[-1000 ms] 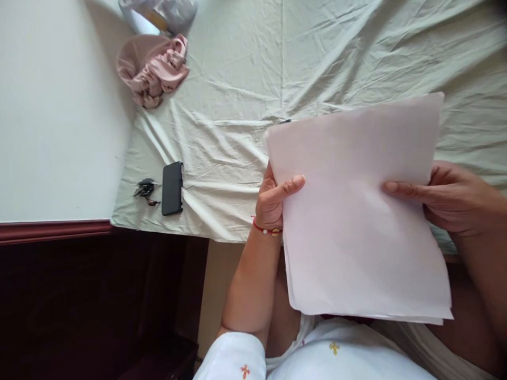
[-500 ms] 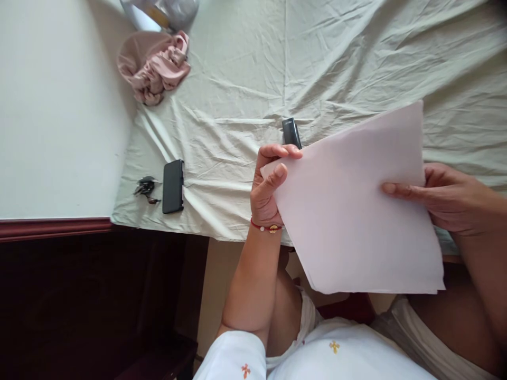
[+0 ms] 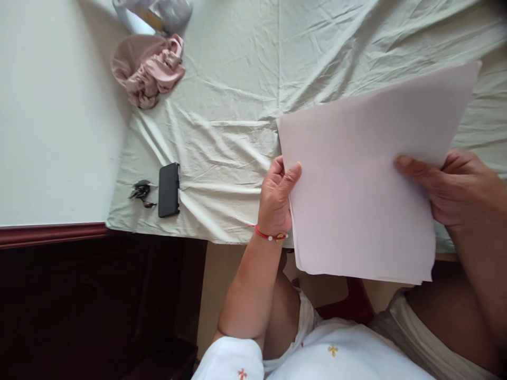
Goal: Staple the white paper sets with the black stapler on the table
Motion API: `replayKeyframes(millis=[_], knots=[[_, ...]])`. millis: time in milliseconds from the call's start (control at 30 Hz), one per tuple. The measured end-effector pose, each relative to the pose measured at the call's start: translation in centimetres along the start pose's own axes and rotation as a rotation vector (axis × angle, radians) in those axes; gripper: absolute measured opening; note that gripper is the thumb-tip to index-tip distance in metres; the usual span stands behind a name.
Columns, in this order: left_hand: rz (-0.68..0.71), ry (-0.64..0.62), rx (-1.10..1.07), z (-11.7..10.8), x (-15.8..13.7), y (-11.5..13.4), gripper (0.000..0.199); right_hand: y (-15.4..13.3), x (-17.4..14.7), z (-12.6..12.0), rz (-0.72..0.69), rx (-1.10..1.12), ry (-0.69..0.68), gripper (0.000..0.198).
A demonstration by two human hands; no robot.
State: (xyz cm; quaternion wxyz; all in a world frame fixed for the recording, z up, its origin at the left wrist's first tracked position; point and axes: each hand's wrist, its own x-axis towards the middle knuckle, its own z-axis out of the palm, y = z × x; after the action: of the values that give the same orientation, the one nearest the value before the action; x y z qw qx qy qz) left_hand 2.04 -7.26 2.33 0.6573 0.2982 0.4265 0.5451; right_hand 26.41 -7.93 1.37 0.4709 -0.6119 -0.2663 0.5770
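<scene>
Several white sheets of paper (image 3: 356,200) lie together in a loose stack, held above the front edge of the table. My left hand (image 3: 277,192) is closed on the left edge, its thumb on top and its fingers behind. On the right side my right hand (image 3: 451,182) grips the stack, with its thumb pressed flat on the top sheet and its fingers underneath. Along the bottom edge the sheets are slightly out of line, and the far right corner rises away from me.
A pale green cloth (image 3: 229,105) with creases covers the table. A black phone (image 3: 168,190) lies at the left near a small dark cluster, perhaps keys (image 3: 141,191). Farther back are a pink bunched cloth (image 3: 152,71) and a clear plastic bag (image 3: 170,13).
The stack has turned and its far side has risen, now hiding the small black object on the cloth. My left hand has shifted from the corner to a grip on the left edge.
</scene>
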Motion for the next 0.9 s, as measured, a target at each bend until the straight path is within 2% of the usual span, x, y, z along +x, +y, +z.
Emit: replayKeyframes(millis=[167, 300, 467, 533, 600, 667, 767, 900], knots=[[0.006, -0.006, 0.139, 0.0, 0.1, -1.0, 0.021, 0.6, 0.1, 0.3, -0.063, 0.032, 0.026, 0.040], [0.014, -0.019, 0.097, -0.7, 0.6, -1.0, 0.029, 0.4, 0.3, 0.3, -0.103, 0.064, 0.056, 0.039], [-0.035, -0.112, 0.235, -1.0, 0.8, -1.4, 0.035, 0.4, 0.5, 0.5, -0.134, 0.048, 0.122, 0.044], [-0.059, -0.101, 0.225, -1.1, 0.9, -1.4, 0.036, 0.6, 0.5, 0.6, -0.207, -0.011, 0.117, 0.041], [-0.081, -0.070, 0.179, -1.2, 1.0, -1.2, 0.034, 0.8, 0.6, 0.6, -0.345, -0.104, 0.130, 0.033], [-0.090, -0.029, 0.141, -1.4, 1.3, -1.0, 0.030, 0.9, 0.7, 0.4, -0.462, -0.229, 0.200, 0.024], [-0.108, 0.048, 0.112, -1.8, 1.7, -1.0, 0.025, 0.8, 0.9, -0.1, -0.478, -0.430, 0.304, 0.019], [-0.077, 0.147, 0.135, -2.3, 2.0, -1.5, 0.029, 0.4, 0.8, -0.5, -0.444, -0.609, 0.332, 0.019]])
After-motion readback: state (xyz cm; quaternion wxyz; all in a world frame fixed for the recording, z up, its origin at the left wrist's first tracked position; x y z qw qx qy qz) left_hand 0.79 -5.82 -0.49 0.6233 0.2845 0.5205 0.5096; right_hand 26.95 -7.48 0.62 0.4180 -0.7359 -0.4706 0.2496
